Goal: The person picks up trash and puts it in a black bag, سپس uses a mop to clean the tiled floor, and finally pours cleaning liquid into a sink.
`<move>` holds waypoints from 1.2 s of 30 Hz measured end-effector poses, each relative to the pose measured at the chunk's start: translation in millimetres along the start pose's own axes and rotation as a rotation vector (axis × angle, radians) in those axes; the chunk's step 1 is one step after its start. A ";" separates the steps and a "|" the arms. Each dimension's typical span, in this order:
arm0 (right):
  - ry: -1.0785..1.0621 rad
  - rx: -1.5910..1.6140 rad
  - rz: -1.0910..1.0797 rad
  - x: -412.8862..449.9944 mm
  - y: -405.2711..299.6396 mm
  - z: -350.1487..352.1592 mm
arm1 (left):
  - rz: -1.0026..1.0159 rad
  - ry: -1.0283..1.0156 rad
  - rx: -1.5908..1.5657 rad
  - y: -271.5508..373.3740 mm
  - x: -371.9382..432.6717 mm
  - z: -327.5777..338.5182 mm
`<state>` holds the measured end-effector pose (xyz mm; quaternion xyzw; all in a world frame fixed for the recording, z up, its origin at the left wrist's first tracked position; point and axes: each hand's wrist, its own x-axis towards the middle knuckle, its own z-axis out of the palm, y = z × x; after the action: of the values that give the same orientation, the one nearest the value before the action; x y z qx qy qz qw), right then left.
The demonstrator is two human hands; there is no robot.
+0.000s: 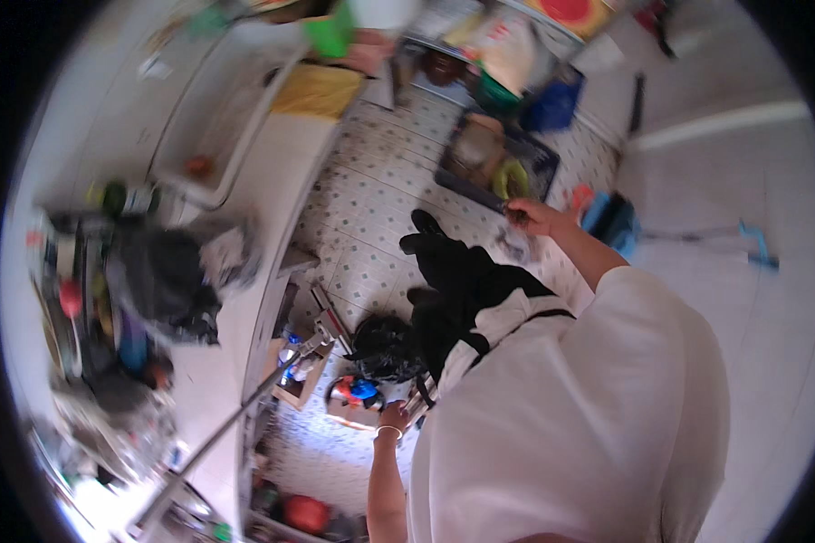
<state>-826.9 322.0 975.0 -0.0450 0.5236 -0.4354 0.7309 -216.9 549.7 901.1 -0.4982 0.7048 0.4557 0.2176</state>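
Note:
My right hand [530, 217] is at the upper right, its fingers curled close around something small and dark that is blurred. Just beyond it stands a dark plastic crate [468, 192] with a yellow-green ring-shaped thing [511, 179] and a pale bag inside. A crumpled clear plastic bag [514, 244] lies just below that hand. Lower down, my left hand [394, 413], with a bracelet at the wrist, hangs beside a cardboard box [350, 413] holding red and blue packages. Its fingers are partly hidden, and whether it holds anything is unclear. A black plastic bag [385, 346] lies near my legs.
A long pale counter [210, 380] with a sink [234, 129] and a yellow cloth [317, 91] runs along the left. A flat-headed mop [244, 407] leans against it. Black bags [166, 271] clutter the counter. A blue-handled tool [754, 248] is at the right wall.

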 end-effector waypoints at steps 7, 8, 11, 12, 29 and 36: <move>0.341 0.677 -0.279 -109.3 32.1 -231.7 | 0.020 -0.058 0.106 79.9 49.2 -72.0; 0.491 0.718 -0.315 -125.0 43.0 -268.2 | 0.186 0.010 0.078 115.4 68.5 -95.5; 0.601 0.838 -0.391 -135.6 48.4 -359.2 | 0.043 -0.042 -0.272 196.3 120.6 -150.9; 0.586 0.879 -0.466 -138.6 46.6 -403.2 | 0.053 -0.005 -0.200 235.3 142.7 -156.6; 1.515 -0.578 -0.275 182.1 -25.5 -858.4 | -0.713 -0.181 -0.425 452.6 245.2 -41.8; 1.492 -1.055 -0.169 255.1 19.1 -923.5 | -0.821 -0.125 -0.451 475.0 274.0 9.6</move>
<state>-1540.3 519.8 366.4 -0.1182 0.9856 -0.1083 0.0539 -758.1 461.8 890.1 -0.7422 0.3183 0.5029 0.3081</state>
